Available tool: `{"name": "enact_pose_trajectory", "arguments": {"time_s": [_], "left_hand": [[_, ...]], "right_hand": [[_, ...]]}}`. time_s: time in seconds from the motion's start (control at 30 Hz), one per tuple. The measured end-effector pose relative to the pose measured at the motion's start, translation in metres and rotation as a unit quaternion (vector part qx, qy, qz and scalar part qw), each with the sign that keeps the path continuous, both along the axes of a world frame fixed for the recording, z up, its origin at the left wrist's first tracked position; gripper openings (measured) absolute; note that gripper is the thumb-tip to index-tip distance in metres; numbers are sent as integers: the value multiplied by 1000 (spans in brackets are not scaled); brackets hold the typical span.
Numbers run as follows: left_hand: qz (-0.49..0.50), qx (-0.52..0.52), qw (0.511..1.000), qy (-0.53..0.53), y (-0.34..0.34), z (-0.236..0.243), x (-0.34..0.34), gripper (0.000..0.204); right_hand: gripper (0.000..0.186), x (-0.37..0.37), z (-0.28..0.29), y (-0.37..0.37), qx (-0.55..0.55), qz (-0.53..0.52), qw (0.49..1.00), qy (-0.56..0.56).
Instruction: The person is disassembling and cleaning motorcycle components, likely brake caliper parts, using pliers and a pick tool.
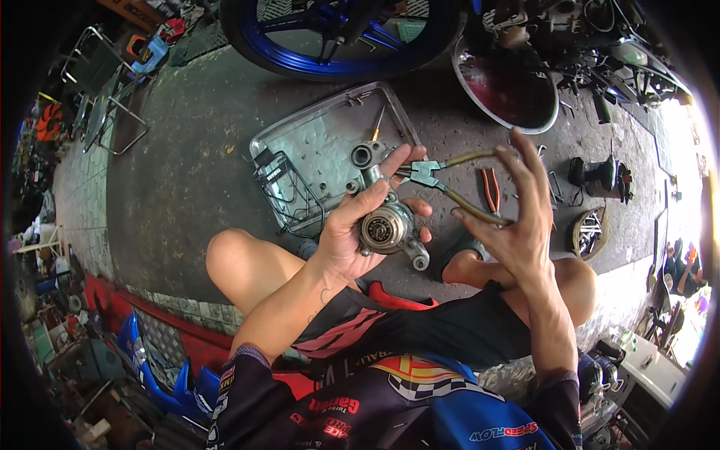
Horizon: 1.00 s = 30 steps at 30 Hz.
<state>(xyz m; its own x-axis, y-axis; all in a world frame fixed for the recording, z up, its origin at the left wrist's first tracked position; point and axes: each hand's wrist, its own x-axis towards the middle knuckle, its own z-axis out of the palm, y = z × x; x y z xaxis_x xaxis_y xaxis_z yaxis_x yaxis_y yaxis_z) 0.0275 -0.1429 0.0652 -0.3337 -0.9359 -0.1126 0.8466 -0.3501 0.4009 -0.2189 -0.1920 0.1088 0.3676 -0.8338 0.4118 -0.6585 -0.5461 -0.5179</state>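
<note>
My left hand (352,225) grips a silver metal housing (384,229) with a round bearing in its lower part, an open bore at its top and small bolt lugs. My right hand (521,217) holds circlip pliers (426,174) with yellowish handles spread apart, fingertips on both handles. The pliers' jaws point left, behind the housing near my left fingers; their tips are hidden. Behind both hands lies a clear plastic tray (300,127) with a black metal frame (277,180), small parts and a yellow-handled screwdriver (375,133). Red-handled pliers (491,191) lie on the floor.
A blue motorcycle wheel (330,52) is at the top, beside a metal basin (553,112) of dark red liquid. A black part (604,176) and tool pouch (589,232) sit at right, a metal-framed stool (112,150) at left, blue panels (154,367) at lower left.
</note>
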Motion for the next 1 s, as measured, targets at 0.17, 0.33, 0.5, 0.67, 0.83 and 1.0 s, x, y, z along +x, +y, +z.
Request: {"name": "enact_pose_trajectory", "arguments": {"time_s": [0.17,0.33,0.5,0.67,0.83,1.0], "left_hand": [[-23,-6,995,94,5,8,-11,73],[-45,11,998,39,14,9,-24,76],[-26,25,998,51,19,8,-27,66],[0,35,998,53,19,9,-21,75],[30,4,999,11,20,11,-22,77],[35,18,998,-47,20,12,-18,87]], "right_hand": [[116,21,-8,1,181,11,864,-469],[78,47,-16,16,265,70,679,-681],[65,17,13,-6,193,92,683,-698],[91,3,77,8,153,125,666,-719],[102,24,106,31,164,219,696,-664],[109,47,100,38,233,217,641,-698]]}}
